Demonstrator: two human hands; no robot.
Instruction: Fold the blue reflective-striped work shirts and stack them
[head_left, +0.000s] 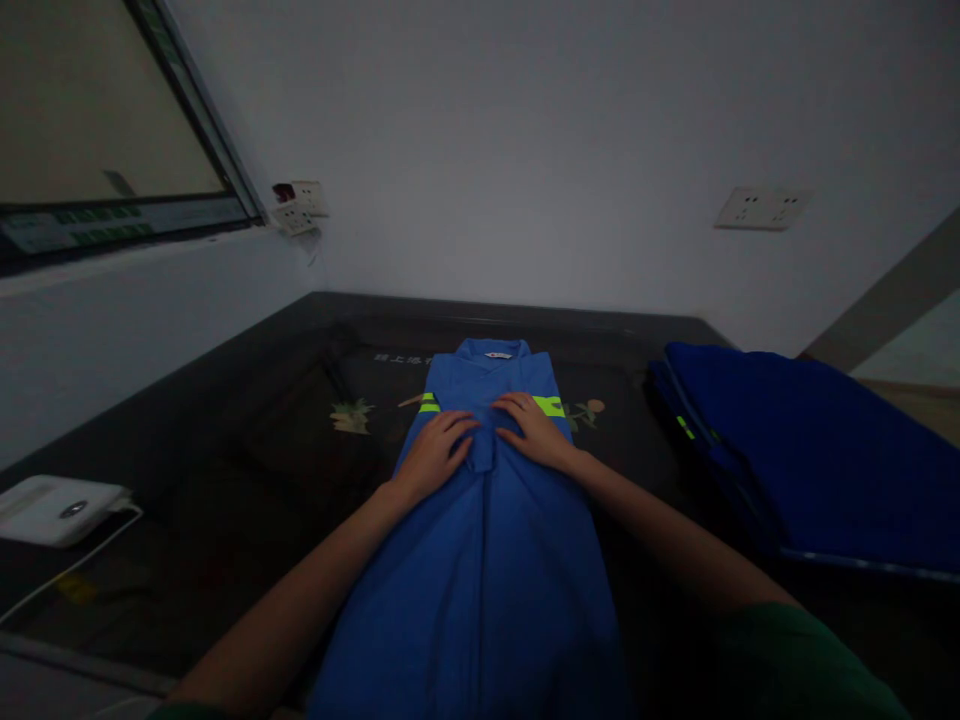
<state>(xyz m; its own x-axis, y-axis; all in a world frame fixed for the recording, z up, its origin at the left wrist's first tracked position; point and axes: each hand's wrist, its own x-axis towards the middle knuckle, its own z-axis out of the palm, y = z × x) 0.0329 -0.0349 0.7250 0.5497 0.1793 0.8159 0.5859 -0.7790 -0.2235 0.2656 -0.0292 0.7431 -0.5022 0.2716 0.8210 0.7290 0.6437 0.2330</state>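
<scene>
A blue garment [525, 560] with a collar and yellow-green bands lies lengthwise on the dark table [262, 400], its collar toward the wall. My left hand [441, 447] rests on the upper part of the cloth, left of the middle, fingers spread a little. Across from it, my right hand [534, 432] lies on the right side near a yellow-green band, its fingers apart. Between the two hands a small flap of blue cloth [481, 452] shows. Neither hand visibly grips the fabric.
Several folded dark blue garments [840, 450] are stacked at the right. A white device [60, 508] with a cable sits at the left edge. Behind the table stands a wall with a socket plate [763, 208]; a window [112, 110] is at the upper left.
</scene>
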